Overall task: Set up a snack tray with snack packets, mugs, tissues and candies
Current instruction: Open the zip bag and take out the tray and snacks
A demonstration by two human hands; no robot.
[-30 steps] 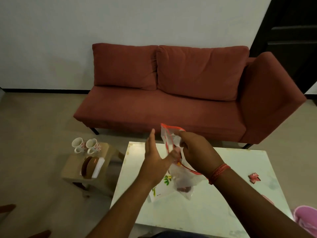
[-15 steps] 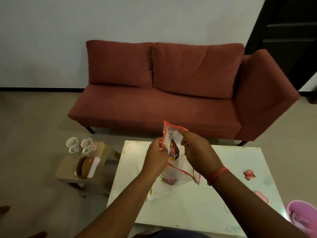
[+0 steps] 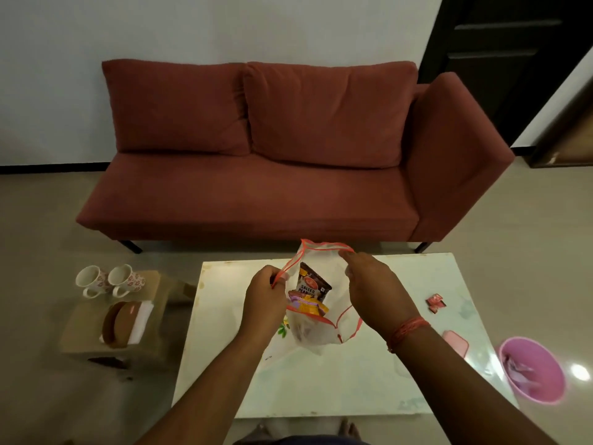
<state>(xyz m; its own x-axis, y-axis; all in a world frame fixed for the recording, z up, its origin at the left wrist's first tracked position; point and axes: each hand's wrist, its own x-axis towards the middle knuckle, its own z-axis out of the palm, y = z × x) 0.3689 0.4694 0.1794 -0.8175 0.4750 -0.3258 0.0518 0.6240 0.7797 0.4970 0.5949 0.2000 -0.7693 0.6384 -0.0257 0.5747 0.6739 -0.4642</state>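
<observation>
My left fingers (image 3: 276, 281) and right fingers (image 3: 348, 255) pinch the bag (image 3: 321, 326) mouth apart above the tabletop (image 3: 369, 380); peanuts (image 3: 313, 284) between them may spill if it tips.

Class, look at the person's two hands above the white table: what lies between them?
In the head view, the red-edged clear plastic bag, holding a dark salted-peanuts packet, lies between left hand and right hand.
</observation>
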